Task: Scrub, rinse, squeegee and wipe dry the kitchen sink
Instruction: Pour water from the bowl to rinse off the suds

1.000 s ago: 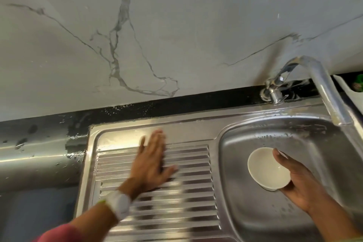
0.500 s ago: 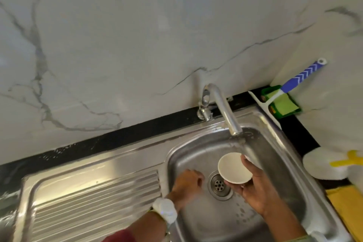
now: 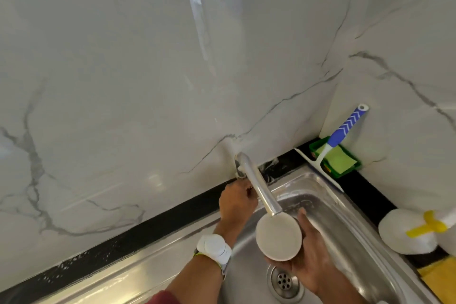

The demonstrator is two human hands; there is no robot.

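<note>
Left hand (image 3: 236,201): grip curled around something at the tap's (image 3: 259,187) base, what exactly cannot be told.
Right hand (image 3: 312,258): grip cupped the white bowl (image 3: 278,237) under the spout.
Sink (image 3: 328,207): steel, set in the bench; drain (image 3: 284,281) below the bowl.
Squeegee (image 3: 330,148): leaned in the corner.

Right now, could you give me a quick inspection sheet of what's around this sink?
Surface: steel sink, wet; drain open.
Job's things: squeegee leaning in the corner over a green tray; yellow cloth at right.
Clutter: white bowl held under the tap spout.
Hands: left hand at the tap base, fingers curled; right hand holds the bowl.
Cables: nothing seen.
Surroundings: marbled wall, white bottle with yellow nozzle.
</note>
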